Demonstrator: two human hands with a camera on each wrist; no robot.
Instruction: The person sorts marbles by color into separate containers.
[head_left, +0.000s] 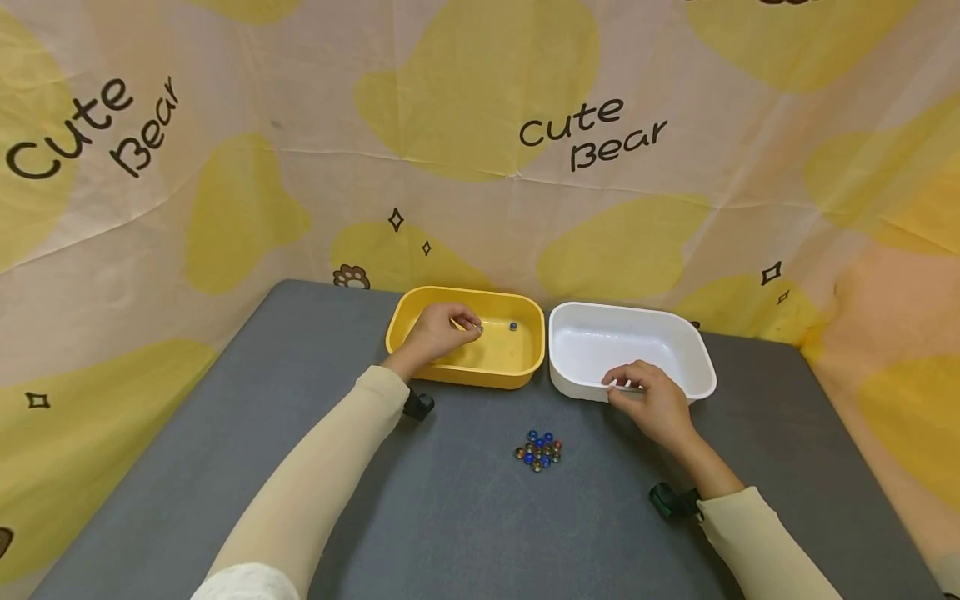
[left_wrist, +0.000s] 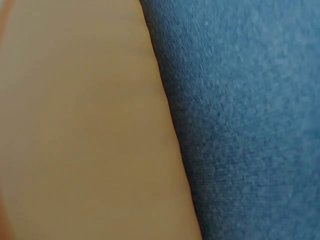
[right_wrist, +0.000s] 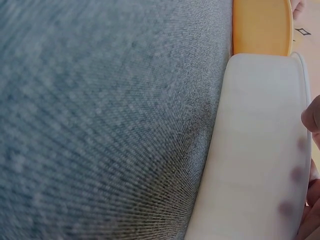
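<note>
Above the inside of the yellow tub (head_left: 467,377), my left hand (head_left: 438,333) pinches a small marble (head_left: 480,328) at the fingertips. One blue-looking marble (head_left: 513,327) lies on that tub's floor. At the near rim of the white tub (head_left: 581,389), my right hand (head_left: 656,404) holds the edge between thumb and fingers. The right wrist view shows the thumb (right_wrist: 312,117) at the rim, with dark fingertip spots showing through the wall. A cluster of several marbles (head_left: 538,451), blue and brownish, sits on the table in front of the tubs.
Both tubs stand side by side at the back of the grey table (head_left: 465,517), close to a patterned cloth (head_left: 465,108) hanging behind. A pale sleeve (left_wrist: 90,125) fills much of the left wrist view.
</note>
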